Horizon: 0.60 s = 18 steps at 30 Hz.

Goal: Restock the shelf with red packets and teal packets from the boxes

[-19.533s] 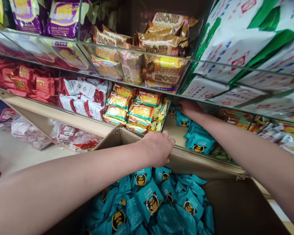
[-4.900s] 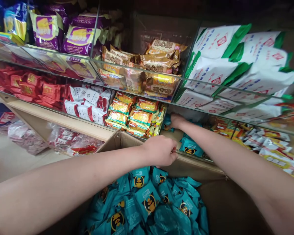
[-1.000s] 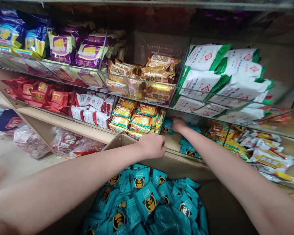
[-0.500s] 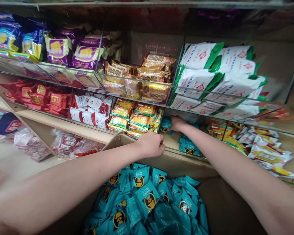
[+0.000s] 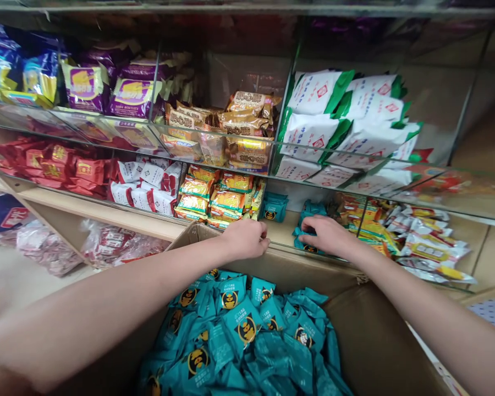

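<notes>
My right hand [image 5: 328, 235] is at the lower shelf with thumb and fingers bent round a teal snack packet [image 5: 310, 247]. Another teal packet lies just behind it, partly covered by the fingers. Farther left in the same compartment a teal packet [image 5: 275, 207] stands upright against the divider. My left hand [image 5: 246, 239] is curled closed over the far rim of the cardboard box [image 5: 355, 308], with nothing visible in its fingers. Inside the box lie many teal packets [image 5: 247, 330] with black-and-yellow round emblems.
Yellow-green packets [image 5: 226, 201] fill the compartment to the left, with orange-yellow packets [image 5: 371, 223] to the right. Above, a glass-fronted shelf holds brown packets [image 5: 247, 129] and white-green packets [image 5: 313, 137]. Clear bags [image 5: 115, 239] lie below left.
My right hand has drawn back from the teal packet by the left divider and moved right onto the nearer teal packets. My left hand stays closed by the box rim. The view has shifted slightly.
</notes>
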### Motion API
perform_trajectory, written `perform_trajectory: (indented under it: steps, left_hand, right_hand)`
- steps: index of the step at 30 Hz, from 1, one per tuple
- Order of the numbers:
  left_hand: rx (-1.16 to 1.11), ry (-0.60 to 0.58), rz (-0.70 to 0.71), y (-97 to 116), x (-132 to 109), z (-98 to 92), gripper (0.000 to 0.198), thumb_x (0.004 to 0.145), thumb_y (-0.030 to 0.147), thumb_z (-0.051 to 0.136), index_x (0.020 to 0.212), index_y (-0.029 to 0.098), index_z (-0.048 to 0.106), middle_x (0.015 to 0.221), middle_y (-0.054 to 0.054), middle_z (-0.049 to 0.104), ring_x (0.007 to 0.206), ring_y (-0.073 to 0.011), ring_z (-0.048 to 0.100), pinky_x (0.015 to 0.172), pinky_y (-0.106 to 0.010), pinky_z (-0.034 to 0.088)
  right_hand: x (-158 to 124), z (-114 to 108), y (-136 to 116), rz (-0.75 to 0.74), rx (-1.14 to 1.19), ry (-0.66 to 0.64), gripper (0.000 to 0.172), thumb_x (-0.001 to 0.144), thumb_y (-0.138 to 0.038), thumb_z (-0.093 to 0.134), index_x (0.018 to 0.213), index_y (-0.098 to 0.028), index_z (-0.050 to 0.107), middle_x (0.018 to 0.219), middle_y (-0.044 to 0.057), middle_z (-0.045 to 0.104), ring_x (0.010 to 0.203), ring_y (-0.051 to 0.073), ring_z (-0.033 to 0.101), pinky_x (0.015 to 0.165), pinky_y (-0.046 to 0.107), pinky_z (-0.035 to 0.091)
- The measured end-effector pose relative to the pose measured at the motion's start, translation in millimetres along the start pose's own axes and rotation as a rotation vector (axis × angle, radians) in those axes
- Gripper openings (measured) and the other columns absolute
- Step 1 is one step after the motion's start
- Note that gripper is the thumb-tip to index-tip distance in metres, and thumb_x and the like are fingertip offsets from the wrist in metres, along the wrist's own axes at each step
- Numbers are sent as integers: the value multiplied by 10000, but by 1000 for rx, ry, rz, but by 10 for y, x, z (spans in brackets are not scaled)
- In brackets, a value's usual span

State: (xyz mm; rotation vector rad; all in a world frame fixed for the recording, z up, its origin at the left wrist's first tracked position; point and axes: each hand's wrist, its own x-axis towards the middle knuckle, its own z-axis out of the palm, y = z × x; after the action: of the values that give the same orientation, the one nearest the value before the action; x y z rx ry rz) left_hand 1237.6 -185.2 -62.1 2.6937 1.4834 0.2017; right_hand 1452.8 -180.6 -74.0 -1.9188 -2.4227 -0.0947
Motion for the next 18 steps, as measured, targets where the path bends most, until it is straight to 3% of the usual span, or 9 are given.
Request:
perform_trajectory:
  steps: [4, 8, 11, 13, 15, 18]
  left_hand:
    - [-172, 64, 61, 29, -21, -55, 262, 751, 332, 447, 908, 195, 608, 743, -48, 645, 725, -198, 590, 617, -280, 449]
    - [-528, 237, 217, 137, -51, -122, 492, 752, 340, 504, 1199, 148, 433, 1053, -92, 582, 847, -174, 562, 695, -266, 451]
    - [-849, 110, 301, 213, -64, -159, 444, 740, 326, 542, 1144, 151, 490, 1008, -70, 602, 831, -163, 564, 683, -259, 453]
    - [-1076, 29, 238, 243, -71, -168, 338, 733, 299, 557, 1029, 134, 553, 870, -45, 631, 741, -137, 574, 650, -249, 453]
    - [-1285, 56, 105, 258, -80, -165, 290, 690, 292, 609, 921, 123, 561, 784, -26, 624, 677, -110, 566, 620, -233, 452]
    - [-1507, 82, -52, 261, -90, -149, 336, 606, 314, 683, 841, 153, 505, 708, 10, 592, 630, -97, 555, 575, -231, 458]
  right_hand:
    - [-160, -84, -21, -41, 177, 120, 95, 743, -297, 518, 741, -204, 538, 734, 6, 606, 684, 156, 545, 588, 240, 353]
    - [-346, -343, -216, -151, 473, 321, 120, 764, -313, 503, 759, -198, 538, 716, -3, 597, 663, 135, 531, 592, 232, 374]
    - [-434, -464, -405, -204, 685, 393, 134, 757, -326, 519, 765, -197, 555, 718, -3, 597, 659, 126, 531, 606, 232, 399]
    - [-447, -442, -464, -152, 806, 447, 171, 753, -358, 523, 793, -195, 556, 736, 7, 595, 672, 128, 536, 605, 233, 414]
    - [-436, -350, -457, -48, 931, 485, 249, 735, -409, 536, 851, -189, 546, 764, 21, 593, 684, 133, 541, 592, 236, 428]
    - [-417, -190, -395, 43, 1153, 384, 336, 711, -470, 542, 878, -179, 520, 737, 20, 583, 632, 128, 539, 535, 235, 439]
